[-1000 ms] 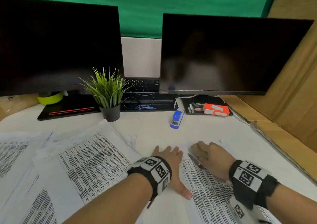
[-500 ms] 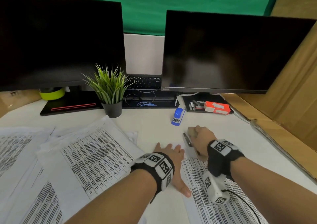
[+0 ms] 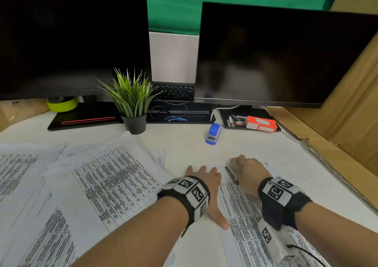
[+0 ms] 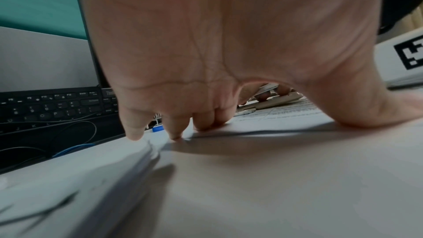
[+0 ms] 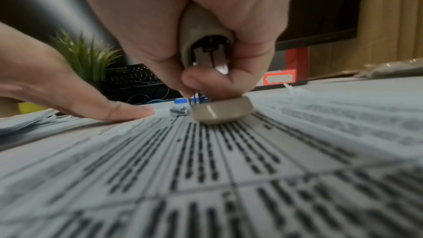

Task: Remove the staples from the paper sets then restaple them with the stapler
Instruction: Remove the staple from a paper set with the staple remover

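Note:
My left hand (image 3: 204, 176) lies flat with spread fingers on the top left of a printed paper set (image 3: 241, 211), pressing it to the desk; its fingertips (image 4: 174, 133) touch the sheet's edge. Beside it, my right hand (image 3: 248, 170) grips a beige stapler-like tool (image 3: 235, 164) whose dark metal tab (image 3: 231, 174) points back toward me. In the right wrist view the tool's beige base (image 5: 222, 113) rests on the paper set (image 5: 228, 160), under my right hand (image 5: 206, 82). A small bent metal bit (image 5: 179, 111) lies just left of it. A blue stapler (image 3: 213, 133) stands farther back.
More printed paper sets (image 3: 106, 180) spread over the desk's left half. Behind stand two dark monitors (image 3: 276, 52), a potted plant (image 3: 133, 103), a keyboard (image 3: 173, 91), and a black tray with an orange box (image 3: 260, 123). Cardboard (image 3: 337, 133) lines the right edge.
My right hand has carried the beige tool a little farther from me along the top of the paper set, and its forearm has swung in closer. The left hand stays flat in place.

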### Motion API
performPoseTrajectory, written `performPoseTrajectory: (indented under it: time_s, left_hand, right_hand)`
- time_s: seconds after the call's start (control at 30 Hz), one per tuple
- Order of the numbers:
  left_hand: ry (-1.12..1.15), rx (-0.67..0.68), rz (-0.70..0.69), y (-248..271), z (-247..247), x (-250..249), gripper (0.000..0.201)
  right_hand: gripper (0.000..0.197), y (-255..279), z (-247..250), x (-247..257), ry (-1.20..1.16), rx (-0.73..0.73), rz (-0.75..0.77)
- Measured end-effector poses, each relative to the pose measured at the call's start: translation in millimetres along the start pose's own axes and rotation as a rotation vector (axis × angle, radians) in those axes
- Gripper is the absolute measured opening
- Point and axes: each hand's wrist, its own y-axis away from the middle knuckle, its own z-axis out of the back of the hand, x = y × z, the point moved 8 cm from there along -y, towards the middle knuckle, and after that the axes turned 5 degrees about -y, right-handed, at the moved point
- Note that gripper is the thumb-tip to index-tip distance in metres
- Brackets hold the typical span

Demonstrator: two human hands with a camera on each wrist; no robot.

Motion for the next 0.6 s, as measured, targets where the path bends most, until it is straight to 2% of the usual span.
performPoseTrajectory:
  time_s: [0.13,0.27,0.4,0.53,0.6]
  left_hand:
    - [-0.003,-0.004,0.003,-1.1,0.5,1.7,0.131]
    - [0.019,-0.013,0.006,2.0,0.6,1.3,0.129]
    - [0.023,-0.017,0.016,2.6,2.1,-0.3,0.130]
    - [0.026,-0.030,0.010,0.9,2.3,0.2,0.132]
    - [0.021,-0.023,0.007,0.3,1.6,0.4,0.132]
  right_hand:
    - [0.023,-14.9,-5.3,5.5,0.052,0.024,-0.037]
    - [0.029,-17.6,14.4,18.4,0.023,-0.050,-0.039]
    - [0.017,-16.5,19.0,-5.9,0.004,-0.028,-0.044]
    - [0.022,-2.5,15.9,-22.5,0.058,0.005,-0.002]
    - [0.016,0.8,14.3,-21.8,0.063,-0.005,0.018]
